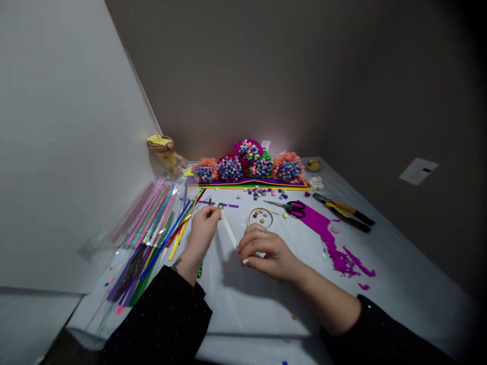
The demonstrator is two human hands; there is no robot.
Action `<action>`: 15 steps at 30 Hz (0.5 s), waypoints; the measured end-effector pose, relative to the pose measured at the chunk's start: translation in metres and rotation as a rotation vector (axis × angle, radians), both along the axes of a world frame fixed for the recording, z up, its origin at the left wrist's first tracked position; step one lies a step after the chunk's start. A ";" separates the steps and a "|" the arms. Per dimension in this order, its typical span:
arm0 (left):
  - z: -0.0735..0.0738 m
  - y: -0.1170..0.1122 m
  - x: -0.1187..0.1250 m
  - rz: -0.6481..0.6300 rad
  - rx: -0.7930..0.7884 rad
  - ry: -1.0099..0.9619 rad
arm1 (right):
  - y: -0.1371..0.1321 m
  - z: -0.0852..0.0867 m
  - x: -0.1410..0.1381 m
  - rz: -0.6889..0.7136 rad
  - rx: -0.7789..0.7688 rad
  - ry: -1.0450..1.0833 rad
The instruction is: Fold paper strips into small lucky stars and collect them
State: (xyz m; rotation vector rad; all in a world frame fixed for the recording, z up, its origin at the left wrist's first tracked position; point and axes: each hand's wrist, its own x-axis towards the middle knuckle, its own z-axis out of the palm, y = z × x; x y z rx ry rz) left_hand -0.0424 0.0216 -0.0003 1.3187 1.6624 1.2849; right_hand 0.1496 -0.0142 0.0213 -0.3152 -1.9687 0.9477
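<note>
My left hand (203,229) is closed in a pinch on the far end of a thin white paper strip (229,231). My right hand (264,252) is curled, fingers pressed on the strip's near end just above the table (266,314). The strip runs slanted between the two hands. Just beyond my right hand lies a small round ring (260,217) with several tiny folded paper stars inside it.
Packs of coloured paper strips (155,228) lie at the left by the wall. Scissors (289,208), torn purple paper (327,238) and yellow-handled pliers (344,210) sit to the right. Paper flower bouquets (249,165) and a small jar (165,152) stand at the back.
</note>
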 end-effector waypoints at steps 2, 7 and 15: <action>0.001 -0.004 0.004 -0.030 0.052 0.097 | 0.003 -0.003 0.000 -0.018 -0.235 0.007; 0.005 -0.014 0.017 -0.116 0.080 0.260 | 0.012 -0.016 -0.004 -0.157 -0.896 -0.034; 0.004 -0.023 0.027 -0.279 0.170 0.406 | 0.015 -0.025 -0.011 -0.186 -1.224 0.052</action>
